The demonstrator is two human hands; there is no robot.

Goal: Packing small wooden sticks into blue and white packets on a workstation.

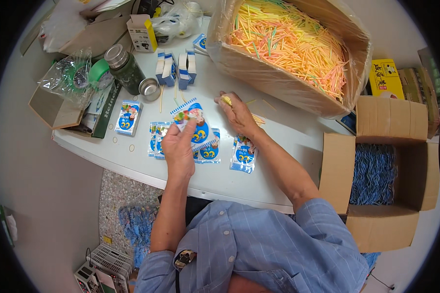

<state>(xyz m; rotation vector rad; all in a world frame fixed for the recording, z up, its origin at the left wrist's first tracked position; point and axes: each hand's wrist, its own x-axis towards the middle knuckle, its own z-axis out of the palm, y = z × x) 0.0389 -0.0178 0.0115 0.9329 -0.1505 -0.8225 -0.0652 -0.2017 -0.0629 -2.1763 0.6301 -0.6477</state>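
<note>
My left hand holds a small blue-and-white snack packet lifted a little above the bench, my fingers pinched on its lower edge so its printed face tilts up toward me. My right hand lies further back on the bench, fingers curled around a few yellow straws, just in front of the big cardboard box of straws. That box, lined with clear plastic, is heaped with yellow, orange and green straws, and a few loose ones lie on the bench by my right hand. Under and beside the raised packet, more of the same packets lie flat in a row: a pair to the left, one beneath my left hand, and one near my right wrist. Another packet lies apart, further left. Behind them stand small blue-and-white cartons on edge, near a dark glass jar and its metal lid. To my right, off the bench, an open cardboard box holds a mass of blue packets.
</note>
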